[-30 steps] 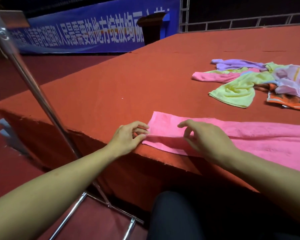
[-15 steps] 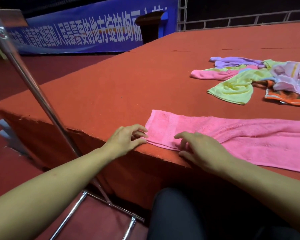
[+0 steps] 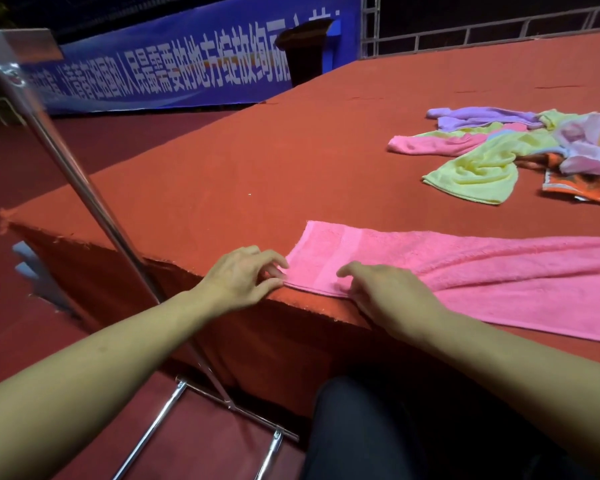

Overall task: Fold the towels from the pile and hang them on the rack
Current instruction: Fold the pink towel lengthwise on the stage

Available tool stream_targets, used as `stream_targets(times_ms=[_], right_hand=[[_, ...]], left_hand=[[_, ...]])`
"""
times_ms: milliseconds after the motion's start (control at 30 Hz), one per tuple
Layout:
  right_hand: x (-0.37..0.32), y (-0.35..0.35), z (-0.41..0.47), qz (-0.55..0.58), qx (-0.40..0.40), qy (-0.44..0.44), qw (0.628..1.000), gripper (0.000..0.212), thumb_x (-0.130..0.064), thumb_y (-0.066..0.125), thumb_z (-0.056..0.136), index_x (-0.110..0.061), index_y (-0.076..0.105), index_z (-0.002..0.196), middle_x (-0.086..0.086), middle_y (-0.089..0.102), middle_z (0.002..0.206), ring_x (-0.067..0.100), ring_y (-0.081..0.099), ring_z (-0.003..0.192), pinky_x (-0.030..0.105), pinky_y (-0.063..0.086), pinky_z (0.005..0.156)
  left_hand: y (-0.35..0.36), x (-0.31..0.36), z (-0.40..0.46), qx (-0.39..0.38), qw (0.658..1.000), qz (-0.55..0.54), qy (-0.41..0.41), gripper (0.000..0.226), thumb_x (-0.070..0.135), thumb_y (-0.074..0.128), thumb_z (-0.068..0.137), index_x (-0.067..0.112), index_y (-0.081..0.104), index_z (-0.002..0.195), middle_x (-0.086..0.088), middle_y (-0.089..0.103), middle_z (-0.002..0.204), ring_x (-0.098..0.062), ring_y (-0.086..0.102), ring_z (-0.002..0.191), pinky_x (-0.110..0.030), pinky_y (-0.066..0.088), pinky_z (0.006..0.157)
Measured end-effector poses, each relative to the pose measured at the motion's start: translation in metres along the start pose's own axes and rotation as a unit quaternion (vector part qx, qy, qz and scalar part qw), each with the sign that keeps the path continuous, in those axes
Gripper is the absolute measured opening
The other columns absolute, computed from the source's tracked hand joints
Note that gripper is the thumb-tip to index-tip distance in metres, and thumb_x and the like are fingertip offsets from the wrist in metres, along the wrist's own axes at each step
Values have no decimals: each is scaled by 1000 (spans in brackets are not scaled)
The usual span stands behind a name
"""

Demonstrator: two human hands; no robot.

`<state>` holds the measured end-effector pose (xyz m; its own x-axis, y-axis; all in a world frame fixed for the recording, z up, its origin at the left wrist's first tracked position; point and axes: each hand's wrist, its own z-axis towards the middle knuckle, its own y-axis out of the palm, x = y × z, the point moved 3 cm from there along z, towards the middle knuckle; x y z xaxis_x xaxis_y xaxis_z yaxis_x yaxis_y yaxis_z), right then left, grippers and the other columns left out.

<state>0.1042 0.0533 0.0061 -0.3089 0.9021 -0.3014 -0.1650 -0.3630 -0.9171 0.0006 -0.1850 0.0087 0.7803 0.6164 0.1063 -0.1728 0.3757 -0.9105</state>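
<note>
- Our left hand (image 3: 243, 277) reaches forward with the forearm extended from the lower left; its thumb and fingertips pinch the near left corner of the pink towel (image 3: 465, 275) at the platform edge.
- Our right hand (image 3: 392, 294) lies palm down on the towel's near hem just beside the left hand, index finger extended along the cloth, remaining fingers bent onto the hem; we cannot tell whether they grip it or only press it.
- The pink towel lies flat along the near edge of the red carpeted platform (image 3: 257, 161), running off to the right.
- The towel pile (image 3: 520, 150), with lilac, yellow, pink and orange pieces, sits well apart at the far right of the platform.
- The chrome rack (image 3: 94, 199) stands at the left, beside the platform, its foot on the floor.
- A blue banner (image 3: 174, 71) hangs behind.
</note>
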Motion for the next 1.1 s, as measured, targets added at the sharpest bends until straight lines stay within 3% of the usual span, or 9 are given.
stream_targets(times_ms=[100, 267, 400, 533, 667, 767, 900, 1100], right_hand=[[4, -6, -2, 35, 6, 2, 999, 39, -27, 55, 95, -27, 47, 133, -10, 69, 110, 20, 62, 99, 34, 48, 81], [21, -24, -14, 69, 46, 44, 996, 48, -25, 64, 89, -31, 47, 133, -19, 66, 98, 6, 51, 75, 31, 48, 75], [49, -48, -41, 60, 70, 71, 993, 49, -27, 65, 88, -33, 46, 133, -19, 65, 98, 3, 48, 73, 29, 44, 71], [96, -78, -85, 43, 102, 118, 987, 47, -25, 66, 86, -32, 49, 129, -21, 64, 95, -1, 48, 67, 29, 45, 72], [150, -112, -140, 13, 138, 183, 973, 45, -26, 66, 87, -32, 51, 128, -20, 60, 95, -7, 48, 63, 26, 39, 66], [191, -139, -184, -8, 158, 231, 960, 40, -24, 64, 87, -31, 53, 125, -20, 60, 94, -1, 50, 63, 28, 40, 67], [247, -177, -235, -35, 176, 296, 938, 37, -16, 62, 88, -26, 57, 124, -17, 61, 92, 0, 49, 64, 24, 34, 65], [324, -204, -273, -70, 198, 384, 899, 30, -22, 63, 89, -28, 60, 118, -12, 68, 99, 17, 59, 79, 28, 39, 70]], left_hand=[[-7, 6, 12, -13, 1000, -6, -25, 26, 33, 71, 83, 32, 62, 107, 25, 70, 81, -4, 48, 80, -25, 44, 77], [-1, 47, 43, -9, 999, -47, -19, 25, 37, 65, 85, 31, 61, 108, 28, 63, 79, 3, 44, 75, -21, 35, 71], [16, 99, 73, -3, 993, -120, -1, 17, 34, 60, 85, 34, 63, 101, 23, 66, 86, -2, 52, 74, -12, 36, 71], [34, 167, 105, -15, 975, -223, 10, 14, 25, 61, 84, 33, 67, 94, 18, 69, 87, -1, 58, 72, -16, 45, 71], [58, 232, 145, -24, 964, -265, 23, 20, 15, 65, 87, 34, 67, 93, 21, 68, 87, 0, 58, 70, -8, 41, 66], [79, 283, 179, -20, 962, -270, 40, 20, 14, 65, 87, 33, 67, 94, 26, 64, 87, -3, 60, 72, -4, 37, 66], [109, 354, 227, -23, 957, -280, 72, 21, 17, 66, 86, 36, 64, 95, 28, 61, 87, -3, 61, 70, -20, 41, 71], [154, 429, 277, -23, 947, -310, 76, 22, 18, 64, 83, 38, 62, 93, 25, 64, 87, 5, 55, 62, -24, 48, 75]])
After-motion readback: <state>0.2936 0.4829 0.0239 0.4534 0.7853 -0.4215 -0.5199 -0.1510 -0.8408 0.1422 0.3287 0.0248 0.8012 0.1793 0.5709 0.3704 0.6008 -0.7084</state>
